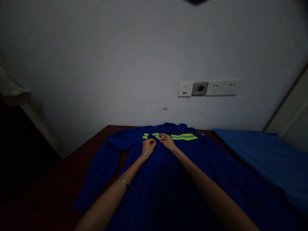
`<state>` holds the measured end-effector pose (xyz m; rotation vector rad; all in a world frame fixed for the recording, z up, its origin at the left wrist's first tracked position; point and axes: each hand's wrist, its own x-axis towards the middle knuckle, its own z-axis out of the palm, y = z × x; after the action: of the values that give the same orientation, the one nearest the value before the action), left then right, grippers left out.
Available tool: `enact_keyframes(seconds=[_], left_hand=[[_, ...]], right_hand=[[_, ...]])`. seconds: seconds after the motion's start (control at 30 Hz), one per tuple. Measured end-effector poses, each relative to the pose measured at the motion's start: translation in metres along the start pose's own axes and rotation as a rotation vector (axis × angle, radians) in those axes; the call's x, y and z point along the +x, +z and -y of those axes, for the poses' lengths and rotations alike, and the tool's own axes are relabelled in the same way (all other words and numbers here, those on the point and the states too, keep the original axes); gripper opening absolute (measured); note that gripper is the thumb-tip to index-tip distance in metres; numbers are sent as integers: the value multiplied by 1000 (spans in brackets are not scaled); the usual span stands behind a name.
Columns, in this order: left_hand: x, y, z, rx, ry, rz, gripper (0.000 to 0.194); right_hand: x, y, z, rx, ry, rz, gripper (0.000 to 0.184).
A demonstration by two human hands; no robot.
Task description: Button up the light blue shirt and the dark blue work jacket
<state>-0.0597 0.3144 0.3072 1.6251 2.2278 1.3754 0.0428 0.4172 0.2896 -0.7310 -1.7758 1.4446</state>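
A dark blue work jacket [168, 179] lies spread out, with its collar toward the wall and one sleeve stretched to the left. A yellow-green and grey reflective stripe [185, 137] crosses its chest. At the chest, a small blue flap of cloth [154, 137] stands up over part of the stripe, between my hands. My left hand [148, 147] is closed in a pinch at the lower left edge of this flap. Just right of it, my right hand [167, 142] pinches the cloth at the flap's right side, its fingers bent. The fingertips are small and dim.
The jacket rests on a dark red-brown table [69, 173] pushed against a white wall [120, 64]. A lighter blue cloth [260, 154] lies at the right. Several sockets and switches [222, 88] sit on the wall above. A dark gap opens at the left.
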Motion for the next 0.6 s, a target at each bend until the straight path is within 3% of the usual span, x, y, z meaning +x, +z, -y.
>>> enact_keyframes(seconds=[0.37,0.6], left_hand=[[1,4,5,-76,-40,-4,12],[0,8,8,-242,-138,-94,24]], right_hand=[[-5,3,4,8,-93,19,34],[-6,5,1,-73,-266,48,30]])
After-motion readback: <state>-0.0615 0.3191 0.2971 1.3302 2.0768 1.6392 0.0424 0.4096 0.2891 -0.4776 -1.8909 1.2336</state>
